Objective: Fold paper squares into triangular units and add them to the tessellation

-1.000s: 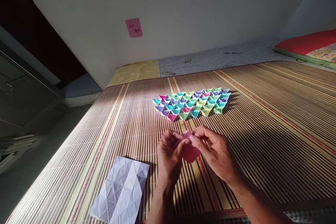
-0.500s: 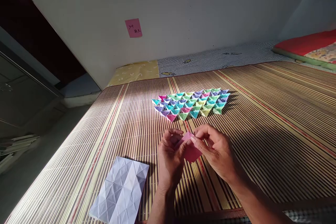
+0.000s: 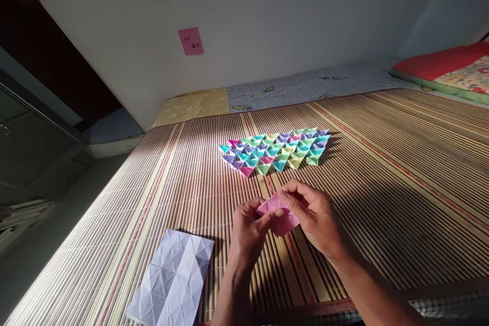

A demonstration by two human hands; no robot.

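A pink sheet of origami paper (image 3: 286, 221) with crease lines is held in the air over the bamboo mat. My left hand (image 3: 250, 224) pinches its left side, the thumb lying across the face of the paper. At the upper right edge, my right hand (image 3: 311, 214) grips it between thumb and fingers. Beyond the hands, several small folded paper boats (image 3: 273, 153) in pink, green, blue, purple and yellow stand in close rows. To the left of my left hand lies a creased pale lavender paper stack (image 3: 173, 275), flat on the mat.
The slatted bamboo mat (image 3: 382, 163) covers the bed-like surface, its left edge dropping to a floor. A checked cloth (image 3: 298, 86) runs along the wall. A red folded quilt (image 3: 435, 63) lies at the far right. A pink note (image 3: 191, 41) is stuck on the wall.
The pink paper has been opened out more and shows more of its creased face. My left thumb has moved across it. The view has shifted slightly to the right.
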